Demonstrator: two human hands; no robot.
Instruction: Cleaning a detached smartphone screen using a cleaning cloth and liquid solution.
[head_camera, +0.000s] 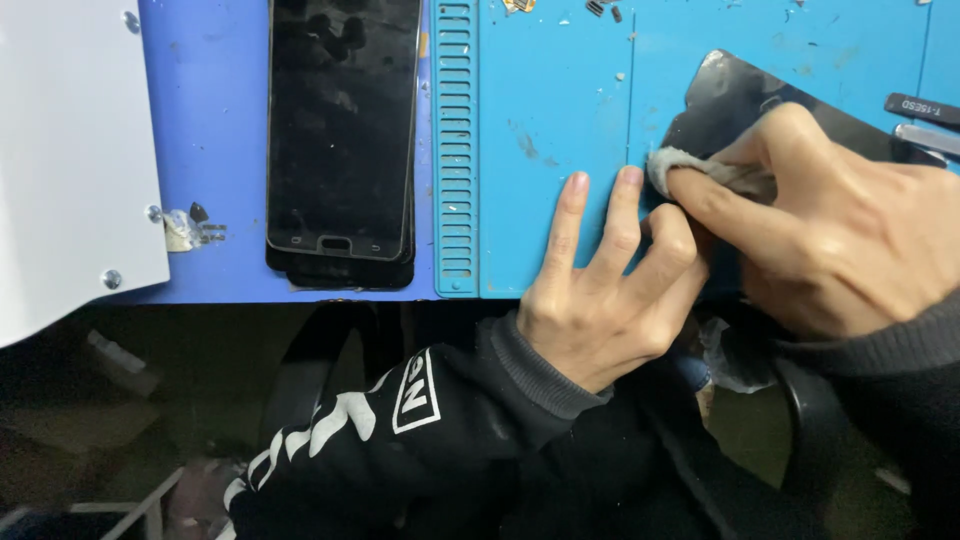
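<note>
Evidently a wiping step is in hand: the right hand (840, 235) presses a small grey-white cloth pad (690, 165) under its fingertips against the near left corner of a dark glass panel (735, 95), which lies tilted on the blue work mat (550, 130) on the bench. The fingers are closed down on the pad. The left hand (610, 290) holds nothing; its fingers are spread, tips planted on the mat at the panel's left edge, apparently steadying it. Well to the left, a stack of dark phone screens (340, 140) rests beyond the mat's slotted rim. Further rubbing would call for firm, even pressure while the panel stays pinned.
</note>
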